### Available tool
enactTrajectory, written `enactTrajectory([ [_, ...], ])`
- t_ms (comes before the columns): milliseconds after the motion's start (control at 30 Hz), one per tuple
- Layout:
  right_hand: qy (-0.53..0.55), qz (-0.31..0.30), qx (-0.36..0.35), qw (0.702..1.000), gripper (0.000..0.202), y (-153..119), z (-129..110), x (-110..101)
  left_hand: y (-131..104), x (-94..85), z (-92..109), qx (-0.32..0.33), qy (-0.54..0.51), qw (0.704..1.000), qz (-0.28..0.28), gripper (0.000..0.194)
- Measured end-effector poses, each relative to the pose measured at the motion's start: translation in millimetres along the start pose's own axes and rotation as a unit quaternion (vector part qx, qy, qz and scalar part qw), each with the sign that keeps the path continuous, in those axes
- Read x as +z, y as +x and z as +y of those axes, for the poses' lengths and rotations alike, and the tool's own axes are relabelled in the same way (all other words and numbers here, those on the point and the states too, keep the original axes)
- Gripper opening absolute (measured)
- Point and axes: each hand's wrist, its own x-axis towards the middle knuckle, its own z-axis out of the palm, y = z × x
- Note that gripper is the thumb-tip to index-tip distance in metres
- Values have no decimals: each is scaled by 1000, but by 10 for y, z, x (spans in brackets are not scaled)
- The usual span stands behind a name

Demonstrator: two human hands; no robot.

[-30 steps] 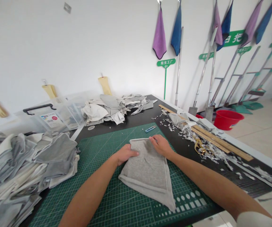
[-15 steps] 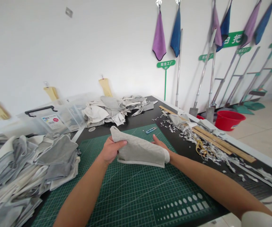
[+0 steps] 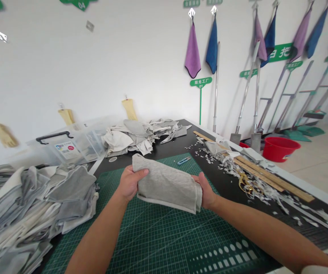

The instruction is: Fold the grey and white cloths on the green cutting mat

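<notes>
A folded piece of light grey cloth (image 3: 168,184) with paler edges is held up above the green cutting mat (image 3: 152,243). My left hand (image 3: 130,183) grips its left end, thumb on the front face and fingers behind. At the other end, my right hand (image 3: 206,192) is wrapped around the edge; its fingertips show at the top behind the cloth and its thumb points up. Small blue thread snips (image 3: 184,161) lie on the mat's far part, beyond the cloth.
Grey and white cloth pieces form a pile (image 3: 69,194) at left and a heap (image 3: 132,135) at the back. A clear lidded box (image 3: 81,150) stands behind. Along the right lie wooden rulers (image 3: 266,173), gold-handled scissors (image 3: 244,184) and scraps. A red bucket (image 3: 282,149) stands beyond.
The right hand has come round the cloth's right end, and its thumb and fingers show more. The cloth now faces me more squarely. The view has tilted up slightly.
</notes>
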Motion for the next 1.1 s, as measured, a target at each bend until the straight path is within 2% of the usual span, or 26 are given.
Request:
enactTrajectory([
  [167,21,-1,-39,999,65,-13,215,-69,21,0,25,5,-19,999,43,23],
  [300,-53,71,-9,996,61,-13,441,-113,32,6,59,64,-47,992,100,26],
  [367,-78,83,-9,993,57,-25,472,-91,38,0,68,77,-48,989,113,27],
  [567,0,-12,-24,1000,42,-38,236,53,63,-44,69,67,-44,990,118,29],
  [800,81,-38,-10,996,30,-20,-62,66,46,-24,85,42,-31,993,104,29],
  [967,75,-66,16,995,30,-40,-142,74,36,11,86,23,-13,995,100,29],
  [1100,88,-65,5,994,34,-41,-172,110,25,18,85,17,-7,996,91,31],
])
